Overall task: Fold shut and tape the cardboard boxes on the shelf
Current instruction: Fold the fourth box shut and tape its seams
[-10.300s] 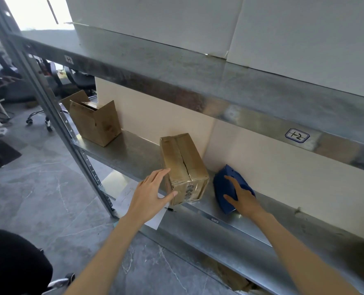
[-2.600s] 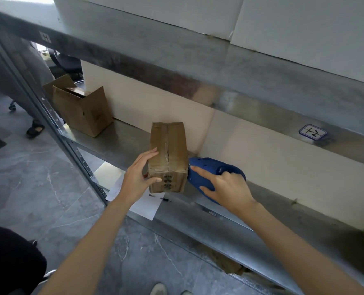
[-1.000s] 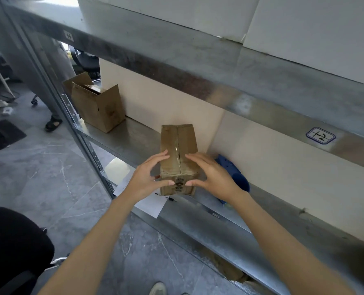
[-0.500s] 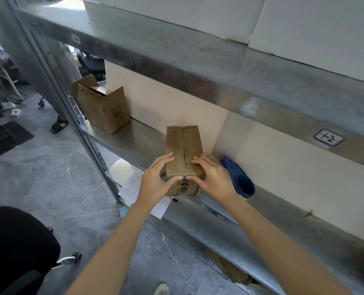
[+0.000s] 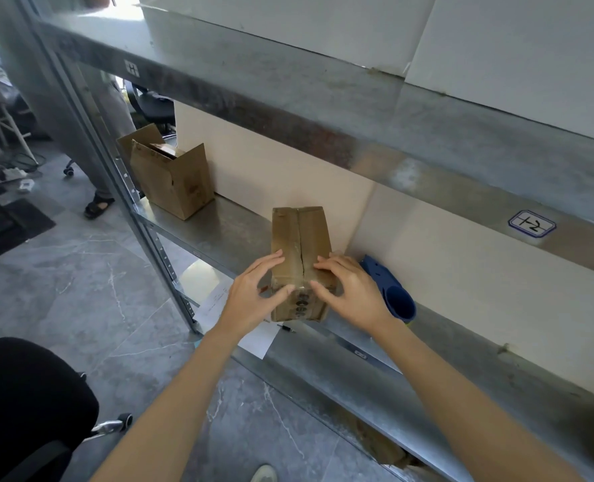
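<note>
A small closed cardboard box (image 5: 300, 234) stands on the metal shelf (image 5: 219, 234), its top flaps meeting at a centre seam. My left hand (image 5: 253, 297) holds its near left corner, fingers on the top flap and thumb on the front face. My right hand (image 5: 351, 290) mirrors it on the right side, fingers flat on the top and thumb on the front. A blue tape dispenser (image 5: 392, 293) lies on the shelf just right of the box, untouched. A second cardboard box (image 5: 173, 179) with open flaps stands further left on the same shelf.
An upper shelf (image 5: 323, 109) overhangs the work area. A steel upright (image 5: 125, 189) stands at the left. A sheet of paper (image 5: 250, 332) and a pen lie on a lower level. A person's sandalled foot (image 5: 99, 205) stands behind the rack. A black chair (image 5: 20, 405) is near left.
My right hand left the tape dispenser and came onto the box. Both hands have since settled on the near end of the box, pressing the flaps down.
</note>
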